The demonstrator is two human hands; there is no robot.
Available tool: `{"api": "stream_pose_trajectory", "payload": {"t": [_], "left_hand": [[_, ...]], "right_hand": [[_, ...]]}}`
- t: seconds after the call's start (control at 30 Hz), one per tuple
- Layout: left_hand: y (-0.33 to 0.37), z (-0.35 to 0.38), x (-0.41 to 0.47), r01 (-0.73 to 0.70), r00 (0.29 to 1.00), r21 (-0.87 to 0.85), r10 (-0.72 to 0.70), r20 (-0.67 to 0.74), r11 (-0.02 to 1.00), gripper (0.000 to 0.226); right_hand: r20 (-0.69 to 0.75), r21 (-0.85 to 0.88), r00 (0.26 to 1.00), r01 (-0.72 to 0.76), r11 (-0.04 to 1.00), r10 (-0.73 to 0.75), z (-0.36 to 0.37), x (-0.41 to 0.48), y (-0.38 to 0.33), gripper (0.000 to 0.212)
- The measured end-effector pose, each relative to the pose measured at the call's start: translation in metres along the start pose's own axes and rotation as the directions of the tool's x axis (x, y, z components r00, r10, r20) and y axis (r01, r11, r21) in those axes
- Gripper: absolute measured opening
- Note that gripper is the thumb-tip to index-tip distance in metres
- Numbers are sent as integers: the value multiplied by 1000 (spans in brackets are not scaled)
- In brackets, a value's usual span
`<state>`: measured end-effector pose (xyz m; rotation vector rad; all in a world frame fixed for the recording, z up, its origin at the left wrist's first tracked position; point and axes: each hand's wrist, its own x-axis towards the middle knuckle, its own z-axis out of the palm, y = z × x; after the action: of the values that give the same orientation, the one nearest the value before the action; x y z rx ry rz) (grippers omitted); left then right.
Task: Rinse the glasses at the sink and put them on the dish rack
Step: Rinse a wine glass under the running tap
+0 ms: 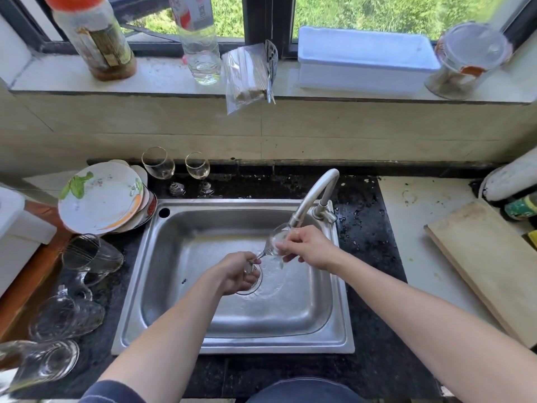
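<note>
A: Progress?
B: One wine glass [275, 242] sits under the faucet [315, 194], mid-sink. The left hand [235, 272] has its grip clenched on the foot, the right hand [308, 246] on the bowl. Two stemmed glasses [158, 165] wait at eleven o'clock.
A: Room?
B: Glassware [87, 257] crowds nine o'clock, possibly rinsed already. The faucet is tight at one o'clock, and there's basin room toward six.

Three stemmed glasses: one tilted glass [276, 242] above the sink [232, 347], two upright glasses [158, 163] behind it; two bottles [200, 48] farther behind.
</note>
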<state>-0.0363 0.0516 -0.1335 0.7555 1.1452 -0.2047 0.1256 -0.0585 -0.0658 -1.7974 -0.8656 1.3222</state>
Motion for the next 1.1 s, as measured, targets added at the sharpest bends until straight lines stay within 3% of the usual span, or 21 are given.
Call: {"api": "stream_pose_trajectory", "payload": {"t": [0.1,0.2,0.23,0.33,0.4,0.47,0.53,0.67,0.73,0.8,0.9,0.97,1.03,1.1], "left_hand": [[-1,7,-3,-108,994,-118,106,-25,987,4],[-4,1,-3,-57,998,-69,58,6,996,12],[-5,-2,-3,-39,999,-59,40,18,997,16],[-4,2,-7,-98,995,-145,99,5,985,11],[-2,8,-8,-157,987,-163,153,-39,974,3],[-3,7,-6,-158,986,-106,150,-79,982,3],[-4,1,-5,-135,988,-64,130,-82,989,6],[-3,11,-8,-199,979,-171,189,-71,965,6],[-3,15,-9,-211,975,-157,195,-108,965,5],[-4,7,-6,-167,983,-119,156,-97,979,8],[-6,5,-7,-112,993,-103,107,-54,988,21],[-5,15,-8,-160,986,-148,151,-65,976,15],[-4,17,-9,-166,984,-165,152,-92,972,10],[-4,8,-9,-86,995,-149,79,-52,985,19]], "right_hand": [[-107,30,994,22,999,-19,2,5,4,33],[94,-78,996,15,997,-8,-2,1,2,19],[102,-119,995,20,993,-8,-4,1,4,16],[-89,-71,996,6,997,-12,2,3,3,27],[-156,18,988,13,1000,-10,6,5,2,23],[-5,22,1000,14,1000,-14,4,2,0,7],[64,-65,998,14,998,-10,1,-2,1,5],[-185,-12,983,3,1000,-5,4,5,3,31],[-64,27,998,2,1000,0,2,2,2,18],[83,-18,996,-17,1000,19,-5,-2,2,20],[-79,-20,997,-3,1000,2,-6,-1,2,30],[-202,26,979,11,1000,-6,-1,4,4,35],[-100,28,995,13,1000,-10,0,2,3,19],[81,-59,997,3,998,2,-5,-2,3,19]]}}
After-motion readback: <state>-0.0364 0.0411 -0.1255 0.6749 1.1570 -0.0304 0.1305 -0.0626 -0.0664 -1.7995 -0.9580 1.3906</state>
